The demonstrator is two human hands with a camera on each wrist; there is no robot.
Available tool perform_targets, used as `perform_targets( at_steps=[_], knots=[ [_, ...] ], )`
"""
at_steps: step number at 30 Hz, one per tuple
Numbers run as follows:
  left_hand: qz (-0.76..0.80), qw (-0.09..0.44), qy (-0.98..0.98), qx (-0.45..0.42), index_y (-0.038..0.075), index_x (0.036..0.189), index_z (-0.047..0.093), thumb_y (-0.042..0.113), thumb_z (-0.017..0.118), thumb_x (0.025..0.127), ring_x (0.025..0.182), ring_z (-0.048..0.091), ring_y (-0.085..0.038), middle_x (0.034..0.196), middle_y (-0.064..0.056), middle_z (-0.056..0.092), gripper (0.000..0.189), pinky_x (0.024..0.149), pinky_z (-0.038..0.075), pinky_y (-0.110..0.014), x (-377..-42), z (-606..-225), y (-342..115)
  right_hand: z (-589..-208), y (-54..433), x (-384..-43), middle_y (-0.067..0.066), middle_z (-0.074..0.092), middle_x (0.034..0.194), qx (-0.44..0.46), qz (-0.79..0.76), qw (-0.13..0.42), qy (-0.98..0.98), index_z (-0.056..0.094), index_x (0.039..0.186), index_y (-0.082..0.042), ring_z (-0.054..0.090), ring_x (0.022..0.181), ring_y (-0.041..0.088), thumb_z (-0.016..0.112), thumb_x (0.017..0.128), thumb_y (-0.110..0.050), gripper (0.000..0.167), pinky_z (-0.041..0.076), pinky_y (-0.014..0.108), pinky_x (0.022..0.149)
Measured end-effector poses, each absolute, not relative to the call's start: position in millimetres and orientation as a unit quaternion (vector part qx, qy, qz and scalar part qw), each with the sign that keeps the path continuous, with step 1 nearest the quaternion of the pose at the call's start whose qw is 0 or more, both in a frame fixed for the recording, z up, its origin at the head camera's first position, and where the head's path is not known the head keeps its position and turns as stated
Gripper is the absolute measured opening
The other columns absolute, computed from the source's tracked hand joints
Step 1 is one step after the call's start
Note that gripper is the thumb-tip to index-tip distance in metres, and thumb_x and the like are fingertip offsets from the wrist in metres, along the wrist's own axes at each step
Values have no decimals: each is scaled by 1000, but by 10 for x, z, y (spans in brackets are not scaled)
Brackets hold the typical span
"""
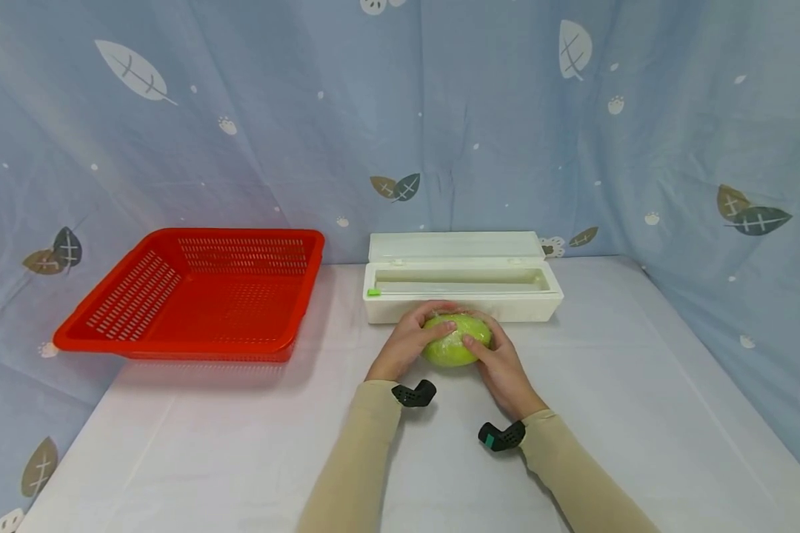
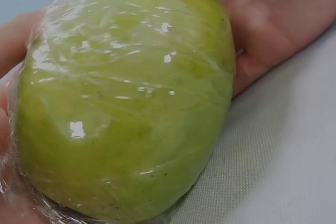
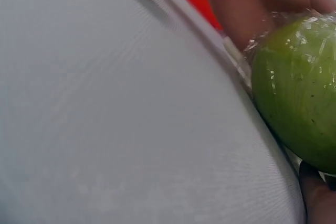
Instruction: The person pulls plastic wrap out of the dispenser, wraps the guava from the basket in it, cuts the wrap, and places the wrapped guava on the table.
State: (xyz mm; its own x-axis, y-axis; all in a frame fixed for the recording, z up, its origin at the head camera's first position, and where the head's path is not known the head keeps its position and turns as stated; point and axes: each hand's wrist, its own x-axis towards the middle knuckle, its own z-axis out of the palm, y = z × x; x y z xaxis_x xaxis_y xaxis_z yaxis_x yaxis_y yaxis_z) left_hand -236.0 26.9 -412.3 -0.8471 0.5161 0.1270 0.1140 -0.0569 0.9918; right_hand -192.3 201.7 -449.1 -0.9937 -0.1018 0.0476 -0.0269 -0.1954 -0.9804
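A yellow-green fruit (image 1: 455, 342), mango-like with small dark specks, is wrapped in clear cling film (image 2: 58, 51). The film is glossy and creased, bunched along one side in the left wrist view. My left hand (image 1: 412, 339) grips the fruit from the left, its thumb across the top. On the opposite side my right hand (image 1: 509, 374) holds it too, thumb on the near face and fingers curled behind. Both hands are just in front of a long white box (image 1: 460, 306) with its lid raised. Most fingertips behind the fruit are hidden in the head view.
The white box looks like a cling film dispenser, with a green slider (image 1: 373, 292) at its left front edge. A red plastic basket (image 1: 207, 348) stands to the left on the white-covered table (image 1: 240, 459). A blue leaf-patterned curtain (image 1: 480, 148) hangs behind.
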Motion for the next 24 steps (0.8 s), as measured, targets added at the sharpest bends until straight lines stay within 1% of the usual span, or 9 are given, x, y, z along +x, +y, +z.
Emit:
perform_targets(
  at_steps=[2, 7, 10, 14, 20, 24],
  knots=[
    [684, 137, 676, 236, 20, 117, 57, 25, 63, 83, 116, 41, -10, 119, 6, 53, 35, 96, 29, -38, -2376, -4158, 285, -4494, 2014, -1917, 2, 31, 136, -40, -750, 8, 660, 37, 133, -19, 33, 122, 20, 61, 84, -29, 55, 36, 26, 93],
    [667, 117, 698, 233, 29, 113, 58, 35, 64, 81, 115, 41, -6, 118, 10, 53, 33, 97, 28, -38, -2453, -4297, 324, -4489, 2022, -1912, -4, 38, 132, -27, -692, -24, 721, 42, 129, -23, 36, 120, 15, 63, 82, -36, 54, 32, 33, 97],
    [665, 116, 701, 229, 30, 114, 57, 37, 64, 80, 115, 41, -6, 118, 11, 52, 35, 96, 29, -38, -2472, -4326, 329, -4476, 2026, -1908, -8, 36, 134, -32, -672, -34, 739, 40, 131, -27, 34, 122, 13, 62, 81, -37, 56, 29, 37, 99],
    [672, 124, 696, 222, 26, 115, 57, 33, 64, 81, 114, 42, -7, 117, 10, 53, 35, 95, 31, -37, -2459, -4285, 329, -4458, 2031, -1897, -11, 33, 136, -37, -660, -32, 750, 37, 133, -33, 31, 124, 12, 61, 82, -39, 56, 26, 39, 100],
    [676, 118, 691, 229, 13, 116, 57, 20, 61, 85, 113, 44, -10, 115, 4, 56, 32, 95, 32, -37, -2361, -4098, 329, -4442, 2045, -1888, -7, 36, 134, -44, -650, -41, 758, 41, 131, -30, 31, 124, 15, 59, 84, -39, 51, 24, 41, 101],
    [674, 109, 696, 222, 12, 114, 58, 18, 59, 87, 110, 46, -9, 112, 4, 58, 28, 94, 34, -33, -2335, -4057, 345, -4437, 2046, -1887, -7, 39, 134, -45, -644, -57, 761, 44, 130, -28, 31, 125, 14, 60, 84, -37, 49, 24, 40, 101]
  ],
)
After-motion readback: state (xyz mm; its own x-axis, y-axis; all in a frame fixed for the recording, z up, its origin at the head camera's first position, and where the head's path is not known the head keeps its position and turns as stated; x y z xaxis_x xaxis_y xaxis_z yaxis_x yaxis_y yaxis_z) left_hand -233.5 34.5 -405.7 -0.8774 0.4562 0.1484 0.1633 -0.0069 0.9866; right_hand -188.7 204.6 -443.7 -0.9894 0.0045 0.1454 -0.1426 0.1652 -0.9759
